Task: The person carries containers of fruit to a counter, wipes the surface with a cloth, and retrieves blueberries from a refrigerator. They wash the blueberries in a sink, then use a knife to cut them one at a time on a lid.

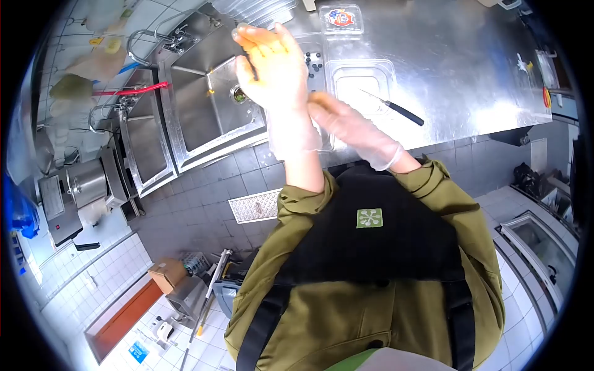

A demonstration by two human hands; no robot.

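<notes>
My left hand (270, 71), in a clear disposable glove, is raised over the right edge of the sink, palm up with its fingers apart and nothing in it. My right hand (346, 123), gloved the same way, reaches across to the left wrist, its bent fingers closed on the left glove (292, 127) there. Right of the hands lies a clear plastic container (391, 71), and a black-handled knife (405, 114) rests with its blade over it. Small dark round berries (314, 63) sit just right of my left hand, partly hidden by it.
A steel sink (192, 105) with a drain is at the left, beside a smaller basin (145, 142). A red hose (133, 90) and faucets stand behind. A labelled clear box (340, 20) sits at the back of the steel counter (458, 62). Clear trays (257, 9) are stacked behind the sink.
</notes>
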